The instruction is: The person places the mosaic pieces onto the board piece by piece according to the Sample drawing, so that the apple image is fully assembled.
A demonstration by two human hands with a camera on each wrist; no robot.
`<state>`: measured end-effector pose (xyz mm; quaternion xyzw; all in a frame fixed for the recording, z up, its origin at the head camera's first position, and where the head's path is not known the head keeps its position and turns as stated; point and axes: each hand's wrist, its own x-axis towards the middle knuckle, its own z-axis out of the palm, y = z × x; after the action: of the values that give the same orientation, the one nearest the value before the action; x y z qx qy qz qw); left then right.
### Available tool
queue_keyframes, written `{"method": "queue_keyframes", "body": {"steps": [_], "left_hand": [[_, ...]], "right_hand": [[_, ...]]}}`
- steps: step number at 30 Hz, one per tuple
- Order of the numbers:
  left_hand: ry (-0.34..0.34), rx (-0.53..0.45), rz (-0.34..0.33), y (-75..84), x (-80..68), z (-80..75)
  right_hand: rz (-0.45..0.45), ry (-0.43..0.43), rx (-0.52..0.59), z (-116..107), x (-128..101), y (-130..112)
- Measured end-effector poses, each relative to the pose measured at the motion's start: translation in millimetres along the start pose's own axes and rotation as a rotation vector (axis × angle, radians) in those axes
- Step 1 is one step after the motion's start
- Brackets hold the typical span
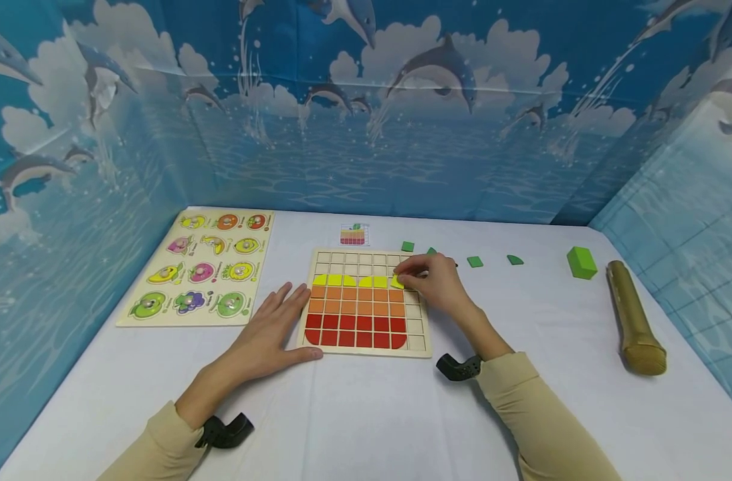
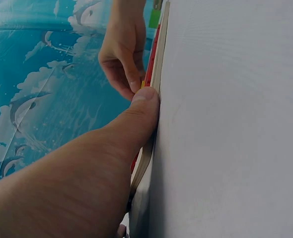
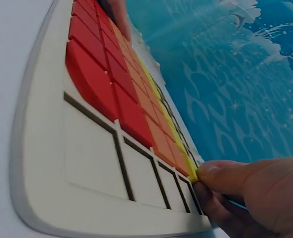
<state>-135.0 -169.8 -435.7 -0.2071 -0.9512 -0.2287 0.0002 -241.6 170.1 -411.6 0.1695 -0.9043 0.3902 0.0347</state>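
A wooden grid board [image 1: 418, 327] lies on the white table, its lower rows filled with red tiles [image 1: 355, 331] and orange tiles [image 1: 356, 300]. Above them runs a row of yellow tiles [image 1: 341, 280]. At the right end of that row my right hand [image 1: 433, 280] pinches a yellow tile [image 1: 397, 282] between thumb and fingertips, at the board's surface. My left hand [image 1: 275, 334] rests along the board's left edge with fingers extended, its thumb [image 2: 144, 99] against the near edge in the left wrist view. The underside of the right hand's fingers is partly hidden.
Several green tiles [image 1: 474, 261] lie beyond and right of the board, near a small picture card [image 1: 354, 234]. A fruit puzzle board [image 1: 212, 319] is at the left. A green block [image 1: 581, 262] and a brown cylinder [image 1: 633, 314] stand out at the right.
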Motion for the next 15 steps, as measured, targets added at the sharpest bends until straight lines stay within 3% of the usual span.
{"method": "queue_keyframes", "body": {"steps": [15], "left_hand": [[0.000,-0.001,0.007,-0.3,0.3,0.0]], "right_hand": [[-0.065,-0.019,-0.075,9.2,-3.6,-10.2]]}}
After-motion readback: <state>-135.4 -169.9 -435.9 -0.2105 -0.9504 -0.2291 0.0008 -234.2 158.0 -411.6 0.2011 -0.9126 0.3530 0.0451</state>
